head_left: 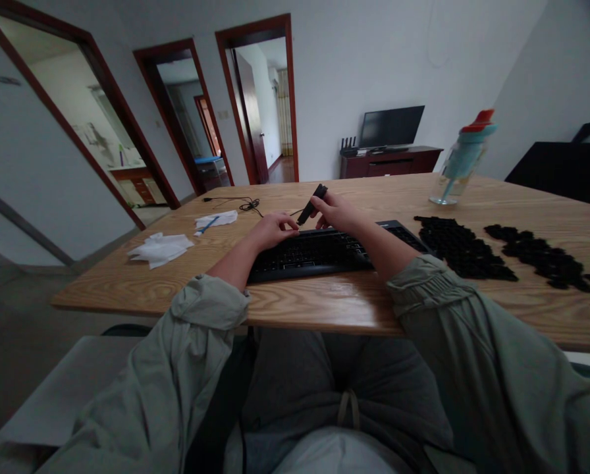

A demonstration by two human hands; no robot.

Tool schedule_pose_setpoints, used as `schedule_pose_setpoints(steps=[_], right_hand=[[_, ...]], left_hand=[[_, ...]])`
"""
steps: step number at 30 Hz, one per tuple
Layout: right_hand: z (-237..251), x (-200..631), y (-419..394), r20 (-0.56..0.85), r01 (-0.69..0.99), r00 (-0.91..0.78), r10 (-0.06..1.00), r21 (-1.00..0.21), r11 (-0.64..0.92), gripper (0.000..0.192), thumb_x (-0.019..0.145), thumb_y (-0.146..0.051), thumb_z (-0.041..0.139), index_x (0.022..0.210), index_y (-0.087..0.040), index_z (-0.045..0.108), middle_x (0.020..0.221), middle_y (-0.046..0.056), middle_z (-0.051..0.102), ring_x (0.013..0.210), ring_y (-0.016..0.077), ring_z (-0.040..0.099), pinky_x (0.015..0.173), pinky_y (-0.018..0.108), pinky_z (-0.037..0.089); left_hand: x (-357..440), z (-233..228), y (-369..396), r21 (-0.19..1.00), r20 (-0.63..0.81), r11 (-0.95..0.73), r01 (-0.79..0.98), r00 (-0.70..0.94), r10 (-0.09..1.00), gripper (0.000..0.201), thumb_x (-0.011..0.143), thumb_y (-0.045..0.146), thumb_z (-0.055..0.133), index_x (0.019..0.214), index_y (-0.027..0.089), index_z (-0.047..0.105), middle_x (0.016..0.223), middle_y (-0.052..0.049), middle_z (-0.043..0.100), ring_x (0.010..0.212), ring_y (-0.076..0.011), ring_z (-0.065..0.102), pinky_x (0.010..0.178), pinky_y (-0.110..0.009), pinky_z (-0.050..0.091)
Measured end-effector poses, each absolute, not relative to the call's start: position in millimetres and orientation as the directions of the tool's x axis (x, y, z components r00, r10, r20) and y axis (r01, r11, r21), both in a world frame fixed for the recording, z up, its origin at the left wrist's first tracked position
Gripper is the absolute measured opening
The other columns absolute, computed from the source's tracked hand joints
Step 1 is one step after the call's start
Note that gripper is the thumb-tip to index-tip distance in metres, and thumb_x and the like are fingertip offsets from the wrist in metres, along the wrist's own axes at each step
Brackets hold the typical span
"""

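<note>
A black keyboard (305, 263) lies near the table's front edge, most of its keycaps seemingly off. In my right hand (335, 209) is a slim black handheld tool (313, 205), tilted with its lower tip just above the keyboard's back edge. My left hand (274, 230) rests on the left back part of the keyboard, its fingers bent together close to the tool's tip. Whatever is between those fingers is too small to make out. Right of the keyboard, many loose black keycaps (460, 247) lie in a large patch, with a second group of keycaps (542, 253) beyond it.
A clear bottle with a red and teal lid (465, 158) stands at the back right. Crumpled white tissue (160, 249) lies at the left, near another tissue (226, 217) with a blue stick (207, 225) on it. A coiled black cable (250, 205) sits behind the keyboard.
</note>
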State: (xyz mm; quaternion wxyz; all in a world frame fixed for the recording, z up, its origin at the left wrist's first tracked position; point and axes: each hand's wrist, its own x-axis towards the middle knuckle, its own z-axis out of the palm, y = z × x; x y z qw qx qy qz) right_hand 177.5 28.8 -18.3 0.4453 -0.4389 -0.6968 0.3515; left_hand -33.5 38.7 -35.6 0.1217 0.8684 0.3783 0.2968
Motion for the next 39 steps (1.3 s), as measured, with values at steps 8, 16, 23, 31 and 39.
schedule_pose_setpoints(steps=[8,16,23,31,39], right_hand=[[-25,177,31,0.322,0.395,-0.09,0.942,-0.857,0.331,0.028,0.094,-0.04,0.052,0.088,-0.014,0.06,0.086,0.009,0.071,0.045,0.0083,0.059,0.039,0.019,0.044],[-20,169,15,0.416,0.462,-0.088,0.905,-0.788,0.407,0.027,0.093,-0.039,0.054,0.084,-0.013,0.06,0.082,0.009,0.071,0.046,0.0098,0.059,0.042,0.021,0.043],[-21,165,5,0.455,0.503,-0.124,0.882,-0.737,0.451,0.023,0.092,-0.037,0.054,0.087,-0.015,0.059,0.08,0.007,0.071,0.049,0.0101,0.058,0.048,0.022,0.044],[-16,173,-4,0.45,0.449,-0.29,0.845,-0.716,0.535,0.018,0.093,-0.032,0.053,0.092,-0.015,0.059,0.089,0.008,0.07,0.048,0.0086,0.056,0.047,0.023,0.046],[-9,178,-4,0.401,0.375,-0.365,0.84,-0.762,0.527,0.017,0.094,-0.031,0.054,0.094,-0.015,0.059,0.1,0.009,0.071,0.048,0.0072,0.057,0.045,0.022,0.048]], left_hand=[[-32,-34,37,0.39,0.417,-0.663,0.639,0.52,0.746,0.014,0.079,0.029,0.067,0.085,0.017,0.073,0.083,-0.003,0.063,0.066,-0.0116,0.055,0.066,-0.026,0.044],[-34,-35,37,0.385,0.424,-0.691,0.612,0.547,0.722,0.012,0.078,0.027,0.07,0.08,0.016,0.073,0.086,-0.003,0.062,0.066,-0.0099,0.054,0.068,-0.025,0.044],[-36,-33,33,0.391,0.416,-0.706,0.59,0.571,0.708,0.01,0.077,0.026,0.071,0.077,0.016,0.072,0.083,-0.002,0.061,0.065,-0.0091,0.054,0.067,-0.024,0.044],[-44,-30,33,0.369,0.376,-0.729,0.577,0.625,0.684,0.012,0.079,0.024,0.067,0.085,0.017,0.075,0.089,-0.004,0.066,0.076,-0.0129,0.059,0.073,-0.025,0.046],[-42,-27,27,0.357,0.378,-0.715,0.601,0.606,0.7,0.013,0.079,0.026,0.065,0.084,0.019,0.074,0.084,-0.003,0.064,0.071,-0.0124,0.056,0.067,-0.025,0.042]])
